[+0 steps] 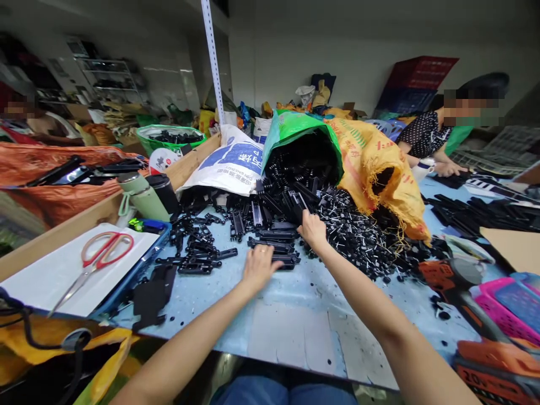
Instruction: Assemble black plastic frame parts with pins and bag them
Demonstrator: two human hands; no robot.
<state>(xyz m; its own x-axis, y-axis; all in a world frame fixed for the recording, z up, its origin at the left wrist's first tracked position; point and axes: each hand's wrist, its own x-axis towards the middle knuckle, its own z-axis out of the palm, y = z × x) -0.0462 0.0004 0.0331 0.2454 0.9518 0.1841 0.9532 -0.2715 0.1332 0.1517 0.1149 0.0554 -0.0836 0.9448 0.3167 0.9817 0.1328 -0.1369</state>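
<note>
My left hand (259, 265) lies palm down with its fingers spread at the near end of a stack of long black plastic parts (276, 233). My right hand (313, 229) is closed around the near end of a black part (297, 201), beside the heap that spills from a green sack (301, 126). To the right of that hand lies a pile of small black pieces with metal pins (346, 225). Small black link-like parts (196, 247) are scattered left of my left hand.
Red-handled scissors (100, 256) lie on a white sheet at the left, near a green bottle (145, 197). White (232, 163) and yellow (367, 163) sacks flank the green one. An orange power tool (464, 292) sits at the right, and a person (439, 129) works beyond.
</note>
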